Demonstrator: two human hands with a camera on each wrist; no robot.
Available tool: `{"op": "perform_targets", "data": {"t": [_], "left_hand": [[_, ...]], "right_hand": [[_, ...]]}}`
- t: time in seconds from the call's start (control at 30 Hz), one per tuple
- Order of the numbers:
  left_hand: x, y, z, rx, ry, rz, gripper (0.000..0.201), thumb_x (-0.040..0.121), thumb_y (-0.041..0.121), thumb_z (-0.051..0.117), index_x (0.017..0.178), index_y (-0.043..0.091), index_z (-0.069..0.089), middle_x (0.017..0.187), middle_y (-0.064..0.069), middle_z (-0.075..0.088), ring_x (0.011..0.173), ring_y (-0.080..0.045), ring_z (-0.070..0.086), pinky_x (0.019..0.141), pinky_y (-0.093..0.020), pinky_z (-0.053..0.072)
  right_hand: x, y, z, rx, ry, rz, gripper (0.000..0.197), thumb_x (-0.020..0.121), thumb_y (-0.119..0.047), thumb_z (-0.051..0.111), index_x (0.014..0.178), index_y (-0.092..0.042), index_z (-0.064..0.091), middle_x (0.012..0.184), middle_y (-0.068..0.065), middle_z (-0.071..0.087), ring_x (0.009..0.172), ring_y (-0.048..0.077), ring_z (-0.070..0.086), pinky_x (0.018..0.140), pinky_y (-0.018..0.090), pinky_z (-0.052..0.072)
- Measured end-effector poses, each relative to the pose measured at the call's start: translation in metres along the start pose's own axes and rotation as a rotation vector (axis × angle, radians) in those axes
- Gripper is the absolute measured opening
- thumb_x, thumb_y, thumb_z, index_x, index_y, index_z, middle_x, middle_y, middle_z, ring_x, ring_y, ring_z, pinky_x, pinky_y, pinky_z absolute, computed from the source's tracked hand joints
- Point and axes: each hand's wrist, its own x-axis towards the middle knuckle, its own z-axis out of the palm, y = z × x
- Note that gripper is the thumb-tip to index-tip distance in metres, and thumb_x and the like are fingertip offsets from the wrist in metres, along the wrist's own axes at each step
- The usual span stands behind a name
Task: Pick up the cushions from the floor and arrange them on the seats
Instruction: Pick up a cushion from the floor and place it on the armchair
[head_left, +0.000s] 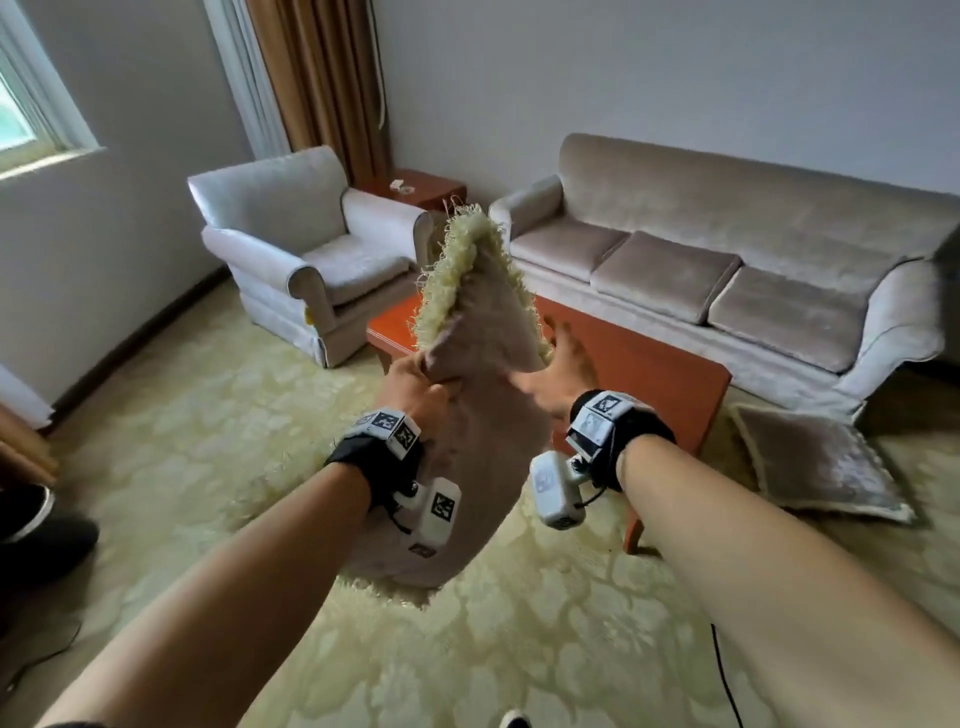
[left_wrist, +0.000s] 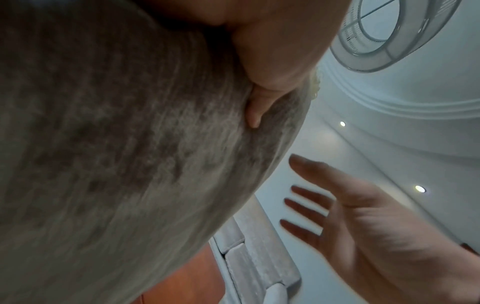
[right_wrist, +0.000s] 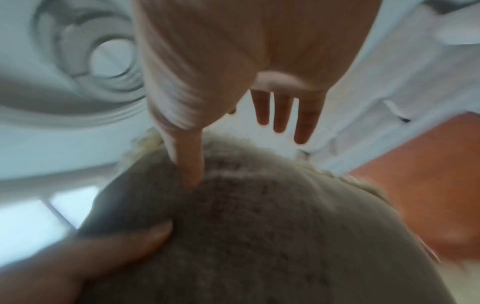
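Cushions in view: 2. Held cushion (head_left: 483, 395) raised in mid-air in front of the body, above the carpeted floor (head_left: 208, 415), fringed edge uppermost, lower end sagging between the forearms. Floor cushion (head_left: 815, 462) lying flat on the carpet, just beside the near right corner of the sofa (head_left: 727, 249), touched by neither hand.

Seats: 1 armchair (head_left: 301, 244) at left, 1 sofa at right with 3 seat pads, all 3 bare. Desks: 1 orange low desk (head_left: 649, 374) in front of the sofa, 1 small corner desk (head_left: 426, 188) between armchair and sofa.

Left hand (head_left: 421, 382): fingers curled, bunching the fabric at the cushion's left side; in the left wrist view, 1 fingertip pressed into the grey nap. Wrist up, forearm extended forward.

Right hand (head_left: 558, 371): fingers straight and spread, gripping nothing; palm turned toward the cushion's right face. In the right wrist view, thumb tip touching the fabric, the other fingers (right_wrist: 283, 111) clear of it. In the left wrist view, a visible gap between those fingers and the cushion.

Edges and clearance: top fringe of the held cushion overlapping the armchair's right arm and the sofa's left arm in the head view. Low desk's near edge just beyond the hands. Open carpet to the left, between the person and the armchair. A black cable (head_left: 727, 675) running across the carpet at lower right.
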Motion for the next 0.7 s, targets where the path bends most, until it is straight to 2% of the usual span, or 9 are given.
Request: {"op": "perform_targets", "data": {"t": [0.07, 0.13, 0.17, 0.23, 0.3, 0.37, 0.4, 0.5, 0.7], "left_hand": [[0.032, -0.002, -0.010, 0.096, -0.020, 0.047, 0.019, 0.071, 0.026, 0.079, 0.085, 0.019, 0.067, 0.078, 0.002, 0.071, 0.072, -0.016, 0.067, 0.065, -0.028, 0.053], [0.063, -0.005, -0.020, 0.181, -0.025, 0.093, 0.027, 0.065, 0.035, 0.079, 0.081, 0.019, 0.064, 0.074, 0.002, 0.070, 0.071, -0.018, 0.067, 0.065, -0.034, 0.056], [0.080, -0.006, -0.024, 0.221, -0.031, 0.116, 0.031, 0.061, 0.038, 0.077, 0.080, 0.020, 0.062, 0.072, 0.001, 0.069, 0.070, -0.020, 0.067, 0.064, -0.035, 0.056], [0.113, -0.005, -0.033, 0.301, -0.042, 0.139, 0.031, 0.056, 0.041, 0.072, 0.077, 0.025, 0.056, 0.067, 0.000, 0.064, 0.069, -0.024, 0.066, 0.062, -0.039, 0.056], [0.146, -0.008, -0.044, 0.355, -0.030, 0.142, 0.027, 0.055, 0.041, 0.070, 0.075, 0.033, 0.054, 0.064, 0.005, 0.061, 0.068, -0.024, 0.065, 0.062, -0.039, 0.056], [0.175, -0.014, -0.056, 0.390, -0.005, 0.149, 0.024, 0.057, 0.038, 0.072, 0.074, 0.039, 0.054, 0.064, 0.008, 0.060, 0.070, -0.023, 0.066, 0.064, -0.038, 0.056], [0.190, -0.019, -0.061, 0.387, -0.007, 0.151, 0.024, 0.058, 0.038, 0.072, 0.074, 0.042, 0.055, 0.065, 0.009, 0.060, 0.072, -0.022, 0.067, 0.065, -0.038, 0.056], [0.237, -0.039, -0.071, 0.407, 0.006, 0.147, 0.026, 0.062, 0.040, 0.074, 0.074, 0.051, 0.053, 0.070, 0.010, 0.062, 0.076, -0.020, 0.067, 0.068, -0.033, 0.056], [0.341, -0.099, -0.120, 0.398, 0.017, 0.077, 0.045, 0.059, 0.045, 0.071, 0.093, 0.033, 0.044, 0.081, 0.001, 0.062, 0.077, -0.029, 0.063, 0.068, -0.036, 0.053]], "right_hand": [[0.034, -0.019, 0.014, -0.161, -0.014, -0.305, 0.120, 0.058, -0.043, 0.085, 0.151, -0.039, 0.009, 0.150, 0.011, 0.030, 0.135, 0.030, 0.034, 0.109, 0.046, 0.038], [0.071, -0.042, 0.029, -0.445, -0.085, -0.545, 0.128, 0.055, -0.046, 0.084, 0.151, -0.044, -0.001, 0.162, 0.011, -0.001, 0.148, 0.035, 0.006, 0.119, 0.054, 0.019], [0.089, -0.055, 0.037, -0.592, -0.136, -0.616, 0.124, 0.055, -0.048, 0.081, 0.151, -0.046, 0.001, 0.163, 0.008, -0.011, 0.149, 0.036, -0.004, 0.120, 0.056, 0.010], [0.120, -0.079, 0.054, -0.755, -0.239, -0.648, 0.101, 0.061, -0.045, 0.074, 0.146, -0.046, 0.020, 0.162, 0.000, -0.018, 0.148, 0.036, -0.015, 0.116, 0.065, 0.007], [0.146, -0.095, 0.073, -0.749, -0.248, -0.632, 0.064, 0.074, -0.022, 0.064, 0.133, -0.036, 0.043, 0.163, -0.001, 0.006, 0.149, 0.035, -0.007, 0.110, 0.072, 0.014], [0.168, -0.109, 0.092, -0.736, -0.212, -0.640, 0.043, 0.076, -0.010, 0.055, 0.115, -0.030, 0.055, 0.142, -0.001, 0.046, 0.141, 0.031, 0.022, 0.106, 0.072, 0.020], [0.178, -0.114, 0.100, -0.740, -0.215, -0.640, 0.038, 0.076, -0.009, 0.054, 0.109, -0.029, 0.057, 0.128, -0.003, 0.055, 0.133, 0.029, 0.033, 0.106, 0.070, 0.023], [0.214, -0.130, 0.129, -0.746, -0.242, -0.654, 0.034, 0.078, -0.008, 0.056, 0.104, -0.029, 0.059, 0.116, -0.004, 0.060, 0.124, 0.026, 0.042, 0.106, 0.058, 0.030], [0.301, -0.159, 0.213, -0.720, -0.254, -0.646, 0.028, 0.077, -0.010, 0.060, 0.099, -0.027, 0.063, 0.112, -0.003, 0.064, 0.120, 0.027, 0.047, 0.104, 0.050, 0.031]]}}
